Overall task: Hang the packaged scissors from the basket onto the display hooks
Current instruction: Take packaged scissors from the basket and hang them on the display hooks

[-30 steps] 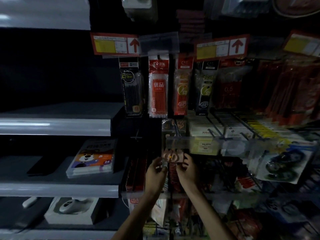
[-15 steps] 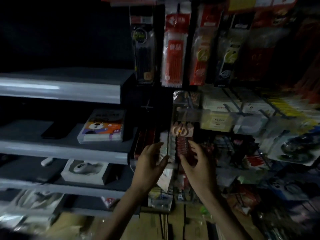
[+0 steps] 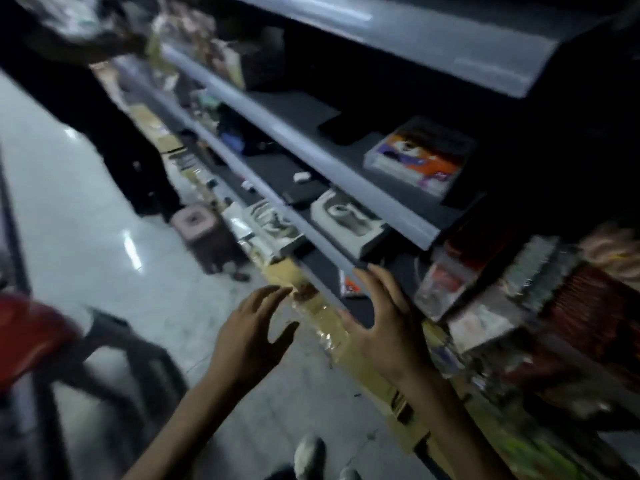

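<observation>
The view is tilted and blurred, looking down along the aisle. My left hand (image 3: 251,336) hangs in the air over the floor with its fingers spread, holding nothing. My right hand (image 3: 388,327) is also empty, fingers straight, in front of the lowest shelf edge (image 3: 322,251). At the far right, blurred packaged goods hang on the display rack (image 3: 568,306); a packet with pink handles (image 3: 609,251) shows at the right edge. A red shape (image 3: 31,332) at the left edge may be the basket.
Grey shelves (image 3: 346,168) run diagonally, carrying a colourful boxed book (image 3: 420,155) and white boxed items (image 3: 348,220). Cardboard pieces (image 3: 329,327) lie along the shelf foot. A small stool (image 3: 201,225) stands on the glossy floor, and a person in dark clothes (image 3: 114,126) stands up the aisle.
Both hands have left the hanging packets and dropped away from the hooks, now empty. The view has swung down and left, from the hook display to the floor and aisle.
</observation>
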Demonstrator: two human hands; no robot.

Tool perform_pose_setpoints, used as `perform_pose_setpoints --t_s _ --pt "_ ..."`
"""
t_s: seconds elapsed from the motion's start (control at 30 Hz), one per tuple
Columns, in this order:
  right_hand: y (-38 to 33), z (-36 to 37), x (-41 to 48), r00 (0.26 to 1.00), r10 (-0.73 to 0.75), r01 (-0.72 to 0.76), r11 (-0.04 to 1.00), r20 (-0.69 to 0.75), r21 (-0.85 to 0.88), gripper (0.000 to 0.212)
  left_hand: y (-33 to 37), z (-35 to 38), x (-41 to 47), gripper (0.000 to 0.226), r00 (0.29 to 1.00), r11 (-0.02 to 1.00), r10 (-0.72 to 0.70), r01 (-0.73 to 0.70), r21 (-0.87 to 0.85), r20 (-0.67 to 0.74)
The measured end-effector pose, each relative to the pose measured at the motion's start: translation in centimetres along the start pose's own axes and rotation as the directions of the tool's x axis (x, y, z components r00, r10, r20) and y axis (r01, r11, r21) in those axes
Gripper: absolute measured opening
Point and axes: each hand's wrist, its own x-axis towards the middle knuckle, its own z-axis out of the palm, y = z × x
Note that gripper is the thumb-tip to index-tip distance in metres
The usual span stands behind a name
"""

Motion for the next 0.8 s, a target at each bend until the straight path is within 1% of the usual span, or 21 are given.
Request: perform_pose_setpoints --t_s 0.13,0.23,0.33,0.4,0.5,0.57,0.63,0.8 --pt "-2.8 5.9 2.5 0.973 -0.092 0.097 0.995 0.211 -0.010 0.075 -4.8 -1.1 -4.3 0.061 0.978 0.975 -0.210 0.210 0.072 -0.011" --pt "-5.2 10.4 4.1 0.927 -0.137 0.155 0.988 0.350 -0.023 0.086 -8.2 -1.9 -6.7 0.063 0.935 0.928 -0.354 0.356 0.112 -0.039" --pt "-8.0 14.9 5.5 0.868 -0.185 0.235 0.970 0.461 -0.053 0.085 -12.9 -2.3 -8.4 0.066 0.881 0.868 -0.473 0.470 0.158 -0.020" --pt "-9.9 17.6 6.6 0.843 -0.203 0.275 0.958 0.498 -0.076 0.082 -16.0 -2.4 -9.1 0.068 0.848 0.836 -0.529 0.523 0.168 -0.008" --pt "-13.6 22.7 8.8 0.815 -0.251 0.345 0.935 0.522 -0.089 0.082 -21.4 -3.5 -9.9 0.071 0.821 0.809 -0.569 0.569 0.149 -0.049" --pt "-16.8 26.9 10.6 0.776 -0.278 0.407 0.907 0.566 -0.112 0.088 -25.5 -5.0 -10.5 0.069 0.787 0.776 -0.612 0.616 0.137 -0.072" --pt "-20.3 30.6 12.2 0.732 -0.301 0.466 0.876 0.612 -0.126 0.088 -29.5 -6.7 -11.2 0.068 0.752 0.740 -0.655 0.658 0.140 -0.072" --pt "-28.2 38.4 14.6 0.607 -0.366 0.576 0.814 0.705 -0.074 0.075 -37.7 -10.8 -13.3 0.058 0.609 0.604 -0.791 0.792 0.086 -0.054"
